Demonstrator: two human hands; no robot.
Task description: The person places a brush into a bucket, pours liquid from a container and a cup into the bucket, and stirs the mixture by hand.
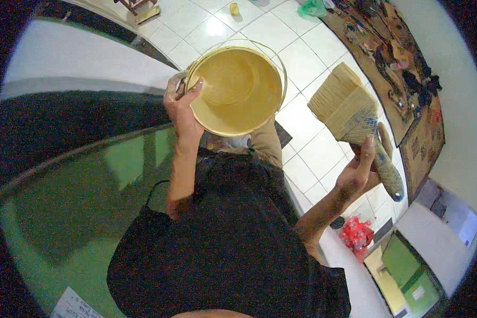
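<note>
My left hand (185, 108) grips the left side of a pale-yellow bucket (238, 95) near the middle of the view, thumb over its rim. Yellowish paint coats the inside, and the thin wire handle stands out around the far and right side. On the right, my right hand (358, 167) is closed on the handle of a wide paintbrush (339, 98). Its bristles are coated in beige-yellow and point up toward the far left, apart from the bucket. Blue smudges mark the lower part of the brush head and the handle.
White floor tiles (297, 58) lie beyond, with a small yellow object (234, 9) and a green plastic bag (310, 8). Stained cardboard sheets (424, 138) run along the right. A red plastic bag (356, 238) lies lower right. A green-and-white wall (79, 180) curves along my left.
</note>
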